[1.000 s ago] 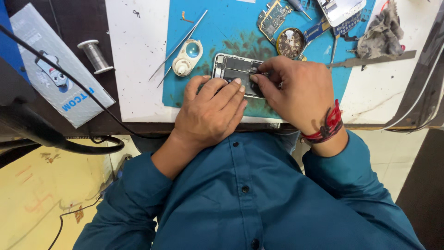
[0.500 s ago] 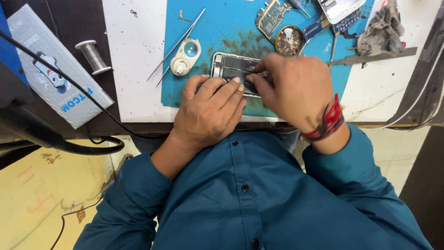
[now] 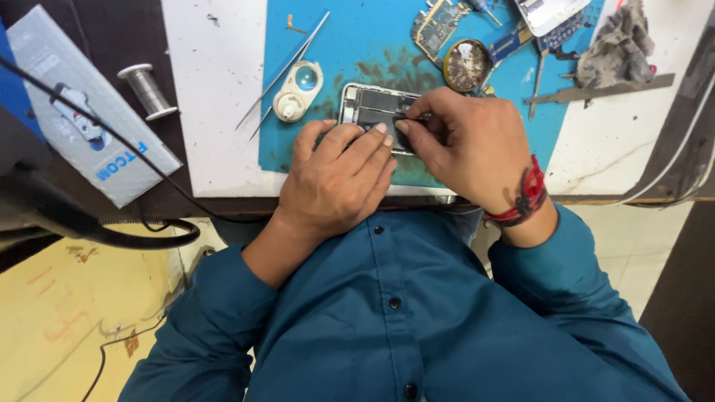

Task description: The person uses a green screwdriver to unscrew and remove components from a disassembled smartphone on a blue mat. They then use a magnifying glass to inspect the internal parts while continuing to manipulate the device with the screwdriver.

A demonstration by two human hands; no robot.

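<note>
An opened phone (image 3: 370, 106) with its insides showing lies on a blue work mat (image 3: 372, 45). My left hand (image 3: 335, 179) rests flat on the phone's near end, fingertips pressing on it. My right hand (image 3: 465, 145), with a red thread band on the wrist, is pinched over the phone's right side, thumb and forefinger closed on something small and dark that I cannot make out. Both hands hide the phone's lower half.
Tweezers (image 3: 287, 67) and a small white loupe (image 3: 298, 91) lie left of the phone. A circuit board (image 3: 436, 24), a round tin (image 3: 467, 65), a grey rag (image 3: 614, 48) and a metal blade (image 3: 596, 91) sit behind. A wire spool (image 3: 147, 91) and grey box (image 3: 89, 145) stand at left.
My left hand has spread a little over the phone's near end. My right hand's fingers have shifted slightly left across the phone. The phone has stayed in place.
</note>
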